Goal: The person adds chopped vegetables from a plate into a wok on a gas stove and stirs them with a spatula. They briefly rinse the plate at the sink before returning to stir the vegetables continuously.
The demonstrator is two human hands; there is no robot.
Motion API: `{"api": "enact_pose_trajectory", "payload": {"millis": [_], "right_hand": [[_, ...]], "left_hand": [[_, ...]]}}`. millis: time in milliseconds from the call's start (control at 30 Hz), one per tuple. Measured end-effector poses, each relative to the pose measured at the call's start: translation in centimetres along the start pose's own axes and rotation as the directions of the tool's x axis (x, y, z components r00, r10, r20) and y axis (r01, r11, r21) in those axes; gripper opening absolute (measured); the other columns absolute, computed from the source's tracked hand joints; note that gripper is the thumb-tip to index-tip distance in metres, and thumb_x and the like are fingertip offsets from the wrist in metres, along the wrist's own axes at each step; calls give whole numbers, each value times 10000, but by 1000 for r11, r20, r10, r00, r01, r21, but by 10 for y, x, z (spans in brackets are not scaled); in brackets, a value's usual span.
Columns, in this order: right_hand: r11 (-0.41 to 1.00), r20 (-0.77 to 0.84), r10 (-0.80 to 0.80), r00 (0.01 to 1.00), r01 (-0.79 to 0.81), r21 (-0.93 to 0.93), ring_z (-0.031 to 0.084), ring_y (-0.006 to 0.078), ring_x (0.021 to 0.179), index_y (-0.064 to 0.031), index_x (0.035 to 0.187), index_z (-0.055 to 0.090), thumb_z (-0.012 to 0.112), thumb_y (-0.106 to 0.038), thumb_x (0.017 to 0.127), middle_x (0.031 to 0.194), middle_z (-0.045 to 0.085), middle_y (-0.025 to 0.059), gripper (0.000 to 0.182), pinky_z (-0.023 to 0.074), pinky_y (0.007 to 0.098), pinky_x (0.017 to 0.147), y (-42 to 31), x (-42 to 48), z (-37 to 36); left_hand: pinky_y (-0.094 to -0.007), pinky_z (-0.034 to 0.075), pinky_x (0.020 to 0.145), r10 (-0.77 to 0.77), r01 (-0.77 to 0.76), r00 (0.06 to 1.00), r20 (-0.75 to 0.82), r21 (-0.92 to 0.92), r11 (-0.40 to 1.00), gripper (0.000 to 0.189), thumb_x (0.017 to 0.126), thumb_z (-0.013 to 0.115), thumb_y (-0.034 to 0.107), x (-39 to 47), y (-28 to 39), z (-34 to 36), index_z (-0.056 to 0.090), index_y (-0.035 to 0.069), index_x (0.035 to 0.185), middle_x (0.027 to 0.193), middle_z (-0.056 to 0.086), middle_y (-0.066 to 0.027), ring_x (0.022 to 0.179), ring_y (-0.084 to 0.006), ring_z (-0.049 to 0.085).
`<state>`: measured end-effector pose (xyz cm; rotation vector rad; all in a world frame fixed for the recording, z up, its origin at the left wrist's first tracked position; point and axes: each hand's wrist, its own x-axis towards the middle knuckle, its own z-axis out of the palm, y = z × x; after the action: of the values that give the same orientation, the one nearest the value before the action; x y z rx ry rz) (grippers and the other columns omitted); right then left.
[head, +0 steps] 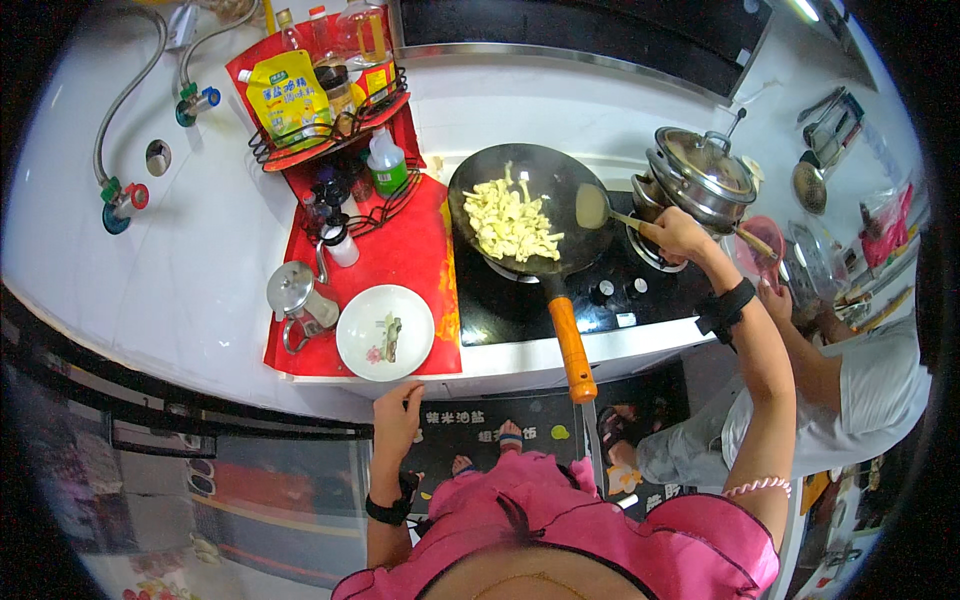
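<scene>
My right hand (pixel 679 234) is closed round the handle of a spatula (pixel 592 207), whose broad blade rests at the right inner wall of a black wok (pixel 559 161). Pale yellow food pieces (pixel 510 221) lie in the wok's left half. The wok's orange wooden handle (pixel 572 345) points towards me. My left hand (pixel 399 412) holds nothing that I can see, just below a white plate (pixel 364 322) at the counter edge; its thumb and fingers are loosely bent. A small heap of greyish food (pixel 392 337) lies on the plate.
A metal cruet (pixel 294 292), a white-bodied jar (pixel 343 247) and a rack with a yellow seasoning pouch (pixel 289 97) stand left of the black gas hob (pixel 495 322). Stacked steel pots with a glass lid (pixel 705 161) stand behind my right hand. Another person (pixel 810 412) holds a pink basket (pixel 761 244) at the right.
</scene>
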<state>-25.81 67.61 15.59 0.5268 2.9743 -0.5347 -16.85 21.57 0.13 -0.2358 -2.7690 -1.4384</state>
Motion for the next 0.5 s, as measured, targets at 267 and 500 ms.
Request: {"api": "enact_pose_trajectory", "payload": {"millis": [267,500], "right_hand": [[278,868,-95,487,-825,493,245,-11,402,-32,1121,359,350,-240,946,636,328,-23,271,224,104,246,22,36,39],[766,348,-55,936,-184,616,413,42,386,6,1028,562,465,-257,908,560,496,22,305,322,186,309,-35,41,71]], "left_hand": [[-344,471,721,-121,120,993,-7,-5,993,216,831,559,202,-8,-11,-6,639,27,929,847,643,-158,791,-291,627],[-335,469,675,-59,65,994,-97,68,996,204,835,541,141,-17,-8,-20,623,-28,912,806,627,-191,717,-291,622]]}}
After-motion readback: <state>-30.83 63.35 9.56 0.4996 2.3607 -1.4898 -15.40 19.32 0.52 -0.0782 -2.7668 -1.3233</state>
